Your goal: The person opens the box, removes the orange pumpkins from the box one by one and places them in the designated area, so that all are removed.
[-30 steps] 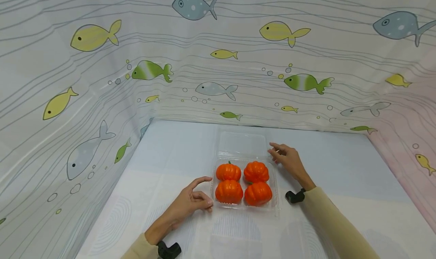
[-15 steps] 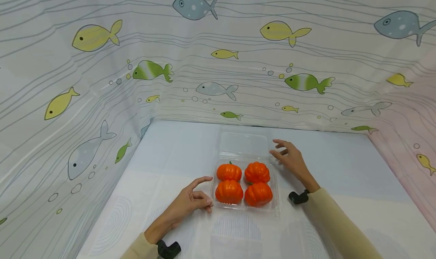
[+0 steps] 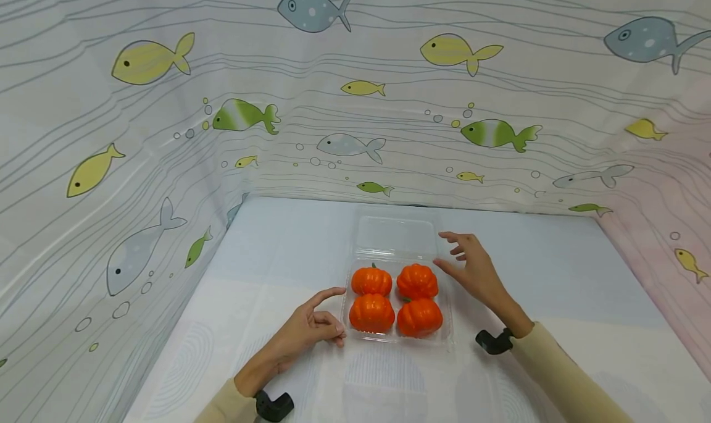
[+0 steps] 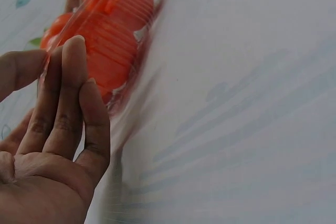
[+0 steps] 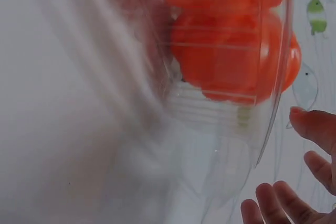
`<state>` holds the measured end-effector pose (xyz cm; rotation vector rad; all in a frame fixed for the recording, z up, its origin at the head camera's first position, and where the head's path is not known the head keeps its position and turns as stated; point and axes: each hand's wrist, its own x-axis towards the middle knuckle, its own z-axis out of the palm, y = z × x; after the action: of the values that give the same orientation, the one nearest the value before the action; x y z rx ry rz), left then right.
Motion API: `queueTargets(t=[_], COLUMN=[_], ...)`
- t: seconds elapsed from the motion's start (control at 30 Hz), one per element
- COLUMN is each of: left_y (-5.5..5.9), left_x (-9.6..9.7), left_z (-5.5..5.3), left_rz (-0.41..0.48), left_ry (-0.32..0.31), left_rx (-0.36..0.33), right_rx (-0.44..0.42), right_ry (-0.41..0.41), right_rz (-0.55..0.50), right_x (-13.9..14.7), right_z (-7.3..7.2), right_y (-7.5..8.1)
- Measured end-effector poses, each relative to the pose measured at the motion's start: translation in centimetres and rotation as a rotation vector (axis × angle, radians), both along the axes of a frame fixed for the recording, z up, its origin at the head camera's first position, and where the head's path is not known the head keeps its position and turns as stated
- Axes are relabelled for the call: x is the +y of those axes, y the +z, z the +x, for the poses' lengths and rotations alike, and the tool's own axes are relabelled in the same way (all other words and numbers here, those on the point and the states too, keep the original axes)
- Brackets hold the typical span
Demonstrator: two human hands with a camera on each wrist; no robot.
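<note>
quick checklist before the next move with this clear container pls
1. All four pumpkins inside the base: ok, two rows of two.
2. Lid folded back, off the pumpkins: ok, open beyond the base.
3. Left hand placed by the base: ok, fingertips at its left edge.
4. Left hand pressing firmly enough to steady it: cannot tell.
5. Right hand gripping the lid: not ok, fingers spread beside it, holding nothing.
</note>
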<state>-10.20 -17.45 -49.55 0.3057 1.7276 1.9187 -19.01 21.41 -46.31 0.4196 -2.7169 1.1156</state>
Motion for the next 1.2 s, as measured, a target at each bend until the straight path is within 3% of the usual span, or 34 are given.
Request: queueTargets(t=[0.3,0.6,0.9,1.2], left_y=[-0.1,-0.2,-0.2,-0.2], left_x=[0.1,0.1,0.1,0.2], left_z=[-0.1,-0.2,-0.3,-0.3], left_rz=[0.002,0.003,-0.002,-0.007], left_ry=[-0.01,-0.017,-0.022,-0.021], left_rx=[0.001,-0.005,-0.004,-0.009], right_rx=[0.03,0.027,-0.005,-0.084], right_ry=[0.044,0.094,0.145,0.119], right_rz=[0.017,0.024,0.034,0.137], right_x=[-1.1,-2.0,-2.7,-3.6], right_z=[3.1,5.5,7.0,8.2], right_y=[1.2,1.3,0.6,0.6])
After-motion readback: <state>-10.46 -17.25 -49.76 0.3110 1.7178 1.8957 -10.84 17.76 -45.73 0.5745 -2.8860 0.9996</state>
